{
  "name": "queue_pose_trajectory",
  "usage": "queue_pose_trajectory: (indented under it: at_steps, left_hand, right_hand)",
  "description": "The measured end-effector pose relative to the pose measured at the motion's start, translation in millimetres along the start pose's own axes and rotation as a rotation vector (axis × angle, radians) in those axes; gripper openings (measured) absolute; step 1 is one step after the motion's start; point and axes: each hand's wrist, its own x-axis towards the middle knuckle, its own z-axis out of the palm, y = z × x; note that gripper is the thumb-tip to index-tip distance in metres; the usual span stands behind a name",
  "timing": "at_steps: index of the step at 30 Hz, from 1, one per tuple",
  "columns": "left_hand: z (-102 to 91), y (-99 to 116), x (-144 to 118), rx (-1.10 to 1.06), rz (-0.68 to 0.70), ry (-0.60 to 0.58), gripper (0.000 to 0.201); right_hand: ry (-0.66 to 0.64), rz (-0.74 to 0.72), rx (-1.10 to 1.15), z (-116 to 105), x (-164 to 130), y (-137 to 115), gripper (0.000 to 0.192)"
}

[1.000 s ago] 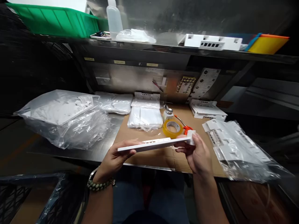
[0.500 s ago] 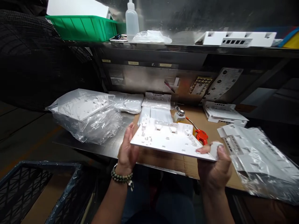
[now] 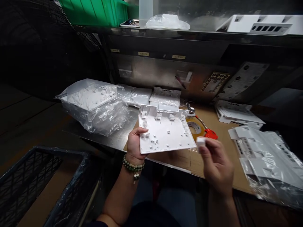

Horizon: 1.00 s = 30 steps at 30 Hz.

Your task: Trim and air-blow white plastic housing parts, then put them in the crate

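My left hand [image 3: 134, 142] grips the left edge of a white plastic panel [image 3: 165, 130], tilted up so its ribbed inner face with small clips shows. My right hand [image 3: 216, 162] is off the panel, just to its right, and pinches a small white block [image 3: 201, 142] between thumb and fingers. A beaded bracelet [image 3: 132, 167] sits on my left wrist. Behind the panel lie a roll of yellow tape [image 3: 195, 126] and an orange-handled tool [image 3: 209, 133] on brown cardboard [image 3: 220, 138].
Bagged white panels [image 3: 94, 104] lie at the left, another bag [image 3: 265, 157] at the right, loose stacks [image 3: 236, 113] at the back. A dark mesh crate [image 3: 35, 179] stands lower left. The upper shelf holds a green bin [image 3: 99, 11] and a white housing [image 3: 262, 25].
The panel went from edge-on and flat to tilted with its inner face toward me. My right hand let go of its right corner and now holds only the small white block.
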Motion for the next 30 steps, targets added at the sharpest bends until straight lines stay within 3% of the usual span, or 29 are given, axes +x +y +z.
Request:
queue_pose_trajectory:
  at_steps: [3, 5, 11, 17, 25, 30]
  left_hand:
    - [4.4, -7.7, -1.9, -0.001, 0.041, 0.014, 0.082]
    - [5.7, -11.3, -2.9, -0.008, 0.042, 0.0, 0.081]
    - [11.2, -16.8, -7.3, -0.044, -0.038, -0.032, 0.077]
    - [14.2, -14.4, -7.3, -0.053, -0.046, -0.018, 0.076]
    - [8.7, -15.1, -4.7, 0.003, 0.0, -0.052, 0.078]
    - [5.8, -9.1, -4.2, 0.016, 0.004, -0.032, 0.08]
  right_hand:
    - [-0.246, -0.141, -0.008, 22.1, -6.0, -29.4, 0.03]
    - [-0.325, -0.24, -0.012, 36.2, -7.4, -46.5, 0.03]
    - [-0.389, -0.404, -0.018, 62.6, -9.7, -69.2, 0.019]
    - [-0.468, -0.542, -0.108, 65.2, -11.3, -70.1, 0.011]
    - [-0.425, -0.464, -0.061, 67.0, -10.4, -71.4, 0.011]
    - [-0.492, -0.451, -0.075, 59.0, -8.6, -65.1, 0.011]
